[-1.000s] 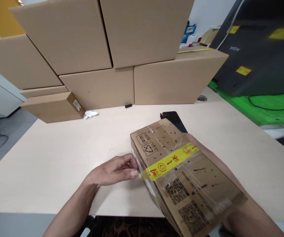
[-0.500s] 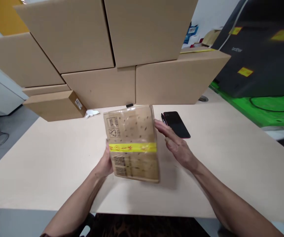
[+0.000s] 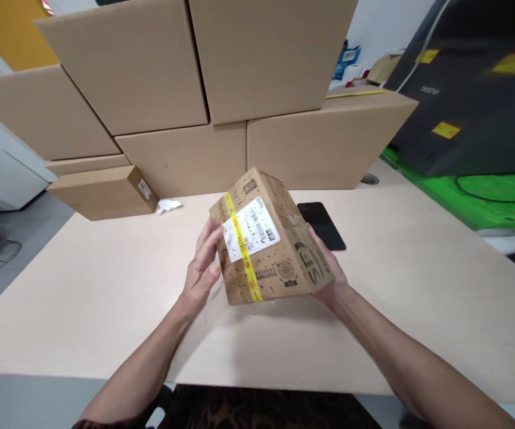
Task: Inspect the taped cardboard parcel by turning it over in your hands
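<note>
A small brown cardboard box (image 3: 269, 271) is held tilted above the table, one corner pointing up. Yellow tape and a white shipping label (image 3: 257, 229) cross the face toward me, and dark printing marks its right side. My left hand (image 3: 202, 268) is against the box's left edge, fingers bent along it. From the right, my right hand (image 3: 333, 277) grips the lower right side, its fingers partly hidden behind the box. Just beyond that hand lies a black phone (image 3: 320, 223) on the table.
Large cardboard boxes (image 3: 266, 59) are stacked along the back of the pale table (image 3: 105, 310). A flat carton (image 3: 101, 193) and a crumpled white scrap (image 3: 168, 205) sit at back left. On the right stands a dark Brother machine (image 3: 463, 101) by a green surface (image 3: 490, 202).
The cardboard box has been turned, so its labelled face now shows instead of the taped face with printed symbols. My right hand, earlier apart with fingers stretched, has closed on its right side.
</note>
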A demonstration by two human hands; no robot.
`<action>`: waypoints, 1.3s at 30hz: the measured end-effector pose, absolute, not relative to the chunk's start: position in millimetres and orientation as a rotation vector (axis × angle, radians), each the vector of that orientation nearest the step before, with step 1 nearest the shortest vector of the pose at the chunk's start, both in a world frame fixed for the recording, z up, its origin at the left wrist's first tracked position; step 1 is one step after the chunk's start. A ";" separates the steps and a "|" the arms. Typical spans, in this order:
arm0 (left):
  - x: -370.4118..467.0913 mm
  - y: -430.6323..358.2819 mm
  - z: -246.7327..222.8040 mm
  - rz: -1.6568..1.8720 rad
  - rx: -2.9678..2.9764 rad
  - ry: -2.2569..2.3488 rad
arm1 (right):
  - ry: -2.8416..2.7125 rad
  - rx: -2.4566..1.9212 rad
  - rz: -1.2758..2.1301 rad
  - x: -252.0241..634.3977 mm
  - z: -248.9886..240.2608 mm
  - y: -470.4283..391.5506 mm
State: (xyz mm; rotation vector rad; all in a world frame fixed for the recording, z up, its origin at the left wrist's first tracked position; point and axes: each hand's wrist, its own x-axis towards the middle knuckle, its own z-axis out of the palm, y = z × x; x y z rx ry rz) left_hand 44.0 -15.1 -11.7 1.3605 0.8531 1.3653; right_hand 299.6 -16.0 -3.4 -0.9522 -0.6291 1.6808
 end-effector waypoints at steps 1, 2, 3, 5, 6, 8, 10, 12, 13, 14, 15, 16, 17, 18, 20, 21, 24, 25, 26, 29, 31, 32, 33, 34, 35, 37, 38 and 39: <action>46.3 -15.0 -12.9 1.391 1.294 0.864 | -0.619 -0.956 1.694 299.2 -0.8 -16.4; 49.0 -14.9 -13.3 1.385 1.217 0.874 | -0.628 -0.951 1.699 298.5 0.9 -17.0; 51.6 -14.7 -12.9 1.344 1.135 0.882 | -0.652 -0.942 1.693 297.6 1.7 -17.7; 55.5 -13.9 -9.7 1.188 0.975 0.887 | -0.725 -0.916 1.670 296.2 0.8 -19.1; 56.3 -13.3 -7.2 1.119 0.924 0.873 | -0.761 -0.904 1.662 295.8 -0.7 -19.5; 55.2 -11.7 -1.5 1.081 0.890 0.836 | -0.819 -0.882 1.658 295.6 -4.8 -19.8; 51.7 -9.9 3.0 1.176 0.939 0.814 | -0.859 -0.872 1.638 295.0 -9.0 -19.9; 47.7 -8.5 4.0 1.364 1.060 0.814 | -0.874 -0.891 1.554 292.9 -11.4 -20.7; 46.1 -8.3 2.8 1.466 1.142 0.828 | -0.875 -0.911 1.489 291.4 -11.6 -21.5; 45.2 -8.6 0.7 1.562 1.237 0.844 | -0.872 -0.933 1.418 289.9 -10.8 -22.7; 44.8 -9.3 -2.3 1.635 1.335 0.859 | -0.867 -0.951 1.351 288.6 -9.3 -24.2; 45.1 -10.3 -5.9 1.673 1.430 0.864 | -0.863 -0.963 1.291 287.8 -7.1 -25.7; 45.9 -11.6 -9.8 1.673 1.512 0.858 | -0.860 -0.968 1.241 287.7 -4.5 -27.3; 47.1 -12.9 -13.7 1.651 1.573 0.844 | -0.861 -0.965 1.196 288.2 -2.0 -28.9; 50.1 -15.2 -20.3 1.586 1.626 0.819 | -0.885 -0.940 1.097 290.9 1.3 -31.9; 51.5 -16.1 -22.9 1.556 1.626 0.820 | -0.926 -0.920 1.035 292.6 1.5 -33.4; 54.4 -17.6 -27.5 1.495 1.599 0.845 | -1.156 -0.864 0.828 296.1 -2.4 -38.7; 54.7 -17.8 -28.1 1.478 1.597 0.850 | -1.244 -0.853 0.774 296.3 -4.0 -40.6; 54.5 -17.9 -28.4 1.465 1.603 0.852 | -1.315 -0.849 0.734 296.1 -5.0 -42.6; 51.9 -17.5 -25.0 1.449 1.617 0.839 | -1.391 -0.870 0.686 296.4 -1.8 -47.0; 49.0 -17.2 -18.1 1.430 1.585 0.825 | -1.369 -0.866 0.722 299.5 4.0 -47.7; 47.6 -17.3 -13.4 1.400 1.555 0.812 | -1.347 -0.856 0.772 301.9 7.0 -47.5; 46.3 -17.7 -8.2 1.348 1.527 0.790 | -1.319 -0.841 0.838 304.6 9.6 -46.9; 45.3 -18.6 -3.0 1.281 1.503 0.759 | -1.285 -0.826 0.912 307.3 11.6 -46.1; 44.9 -20.0 1.7 1.199 1.485 0.720 | -1.250 -0.814 0.980 309.7 12.9 -45.4; 45.6 -24.1 7.5 1.071 1.450 0.663 | -1.196 -0.802 1.076 312.7 13.9 -44.2; 46.9 -26.4 8.2 1.047 1.426 0.654 | -1.182 -0.799 1.110 313.1 13.6 -44.0; 48.6 -28.7 7.6 1.054 1.394 0.656 | -1.170 -0.798 1.137 312.7 13.0 -44.0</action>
